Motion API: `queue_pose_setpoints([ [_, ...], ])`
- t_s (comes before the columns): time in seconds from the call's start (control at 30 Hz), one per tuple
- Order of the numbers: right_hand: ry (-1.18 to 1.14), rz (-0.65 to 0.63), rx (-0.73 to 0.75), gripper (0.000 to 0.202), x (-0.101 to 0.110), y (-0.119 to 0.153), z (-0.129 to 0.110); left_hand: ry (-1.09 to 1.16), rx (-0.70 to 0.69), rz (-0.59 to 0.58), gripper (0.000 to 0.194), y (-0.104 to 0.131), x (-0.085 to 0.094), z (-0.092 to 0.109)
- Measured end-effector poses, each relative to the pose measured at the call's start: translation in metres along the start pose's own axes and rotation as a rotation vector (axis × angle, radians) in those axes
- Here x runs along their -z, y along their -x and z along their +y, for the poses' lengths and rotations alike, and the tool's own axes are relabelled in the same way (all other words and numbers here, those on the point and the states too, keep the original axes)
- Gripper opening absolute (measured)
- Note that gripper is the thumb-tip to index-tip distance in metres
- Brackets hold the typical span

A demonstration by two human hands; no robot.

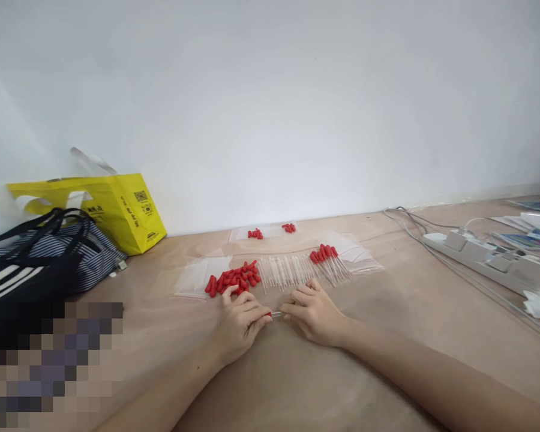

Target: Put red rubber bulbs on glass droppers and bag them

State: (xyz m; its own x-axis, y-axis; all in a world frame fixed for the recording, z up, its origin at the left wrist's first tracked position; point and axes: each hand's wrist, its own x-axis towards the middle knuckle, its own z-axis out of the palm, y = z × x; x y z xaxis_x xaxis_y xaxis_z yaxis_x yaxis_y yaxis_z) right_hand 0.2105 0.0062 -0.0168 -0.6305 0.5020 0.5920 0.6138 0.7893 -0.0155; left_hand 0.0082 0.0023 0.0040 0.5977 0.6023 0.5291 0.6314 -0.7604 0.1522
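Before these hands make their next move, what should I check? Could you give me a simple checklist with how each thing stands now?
1. Red cap pinched in the left hand's fingertips: ok.
2. Tube held at its other end by the right hand: ok.
3. Red cap fully seated on the tube: cannot tell, the fingers cover most of it.
4. Loose caps close by, just beyond the left hand: ok.
5. Bare tubes laid side by side, beyond the hands: ok.
6. Power strip well apart from both hands, off to the right: ok.
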Motion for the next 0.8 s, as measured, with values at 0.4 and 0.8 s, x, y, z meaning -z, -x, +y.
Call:
queue_pose_setpoints([
  [0.4, 0.121, 0.145, -0.64, 0.022, 0.009, 0.007, 0.047, -0.163, 0.267, 0.145, 0.032, 0.004, -0.003, -0.019],
  [0.8, 0.331, -0.074, -0.992, 0.02, -0.001, -0.008, 0.076, -0.211, 0.401, 0.165, 0.024, 0.004, -0.005, -0.025],
])
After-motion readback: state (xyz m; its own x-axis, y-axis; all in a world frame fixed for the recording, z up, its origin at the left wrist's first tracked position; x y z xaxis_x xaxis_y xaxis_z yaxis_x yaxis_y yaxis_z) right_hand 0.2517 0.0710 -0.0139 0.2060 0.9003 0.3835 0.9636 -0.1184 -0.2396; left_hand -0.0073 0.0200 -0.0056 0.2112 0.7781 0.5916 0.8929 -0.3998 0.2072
